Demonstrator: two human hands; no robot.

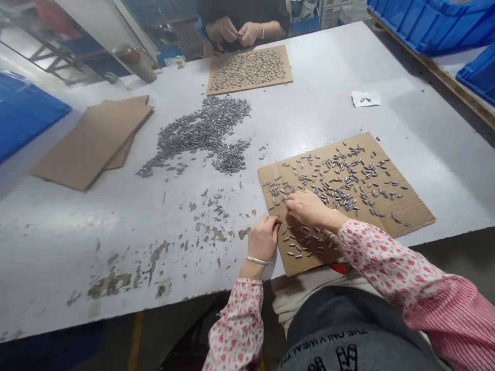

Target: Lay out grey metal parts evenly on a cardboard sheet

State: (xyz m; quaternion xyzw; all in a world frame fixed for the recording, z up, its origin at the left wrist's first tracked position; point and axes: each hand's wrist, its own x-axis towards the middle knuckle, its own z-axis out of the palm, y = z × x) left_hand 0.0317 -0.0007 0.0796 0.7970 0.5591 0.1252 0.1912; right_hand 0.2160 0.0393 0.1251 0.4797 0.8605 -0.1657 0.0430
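A cardboard sheet [410, 206] lies at the table's front edge, strewn with small grey spindle-shaped metal pieces [350, 178]. My left hand [264, 238] is closed at the sheet's left edge, thumb and fingers drawn together. Whatever lies between those fingertips is too small to make out. Over the left part of the cardboard, my right hand [305, 207] reaches in with its fingers pinched together. Its fingertips meet at a small grey metal piece, partly hidden by the hand. More pieces are scattered in front of and below this hand.
A large heap of the same pieces [201, 129] covers the table's middle. Opposite, a co-worker's hands [240, 32] are above another covered cardboard [251, 69]. Spare cardboard sheets [93, 139] and a blue bin [31, 113] are left; blue crates [433, 26] stand right, beyond a white paper [365, 99].
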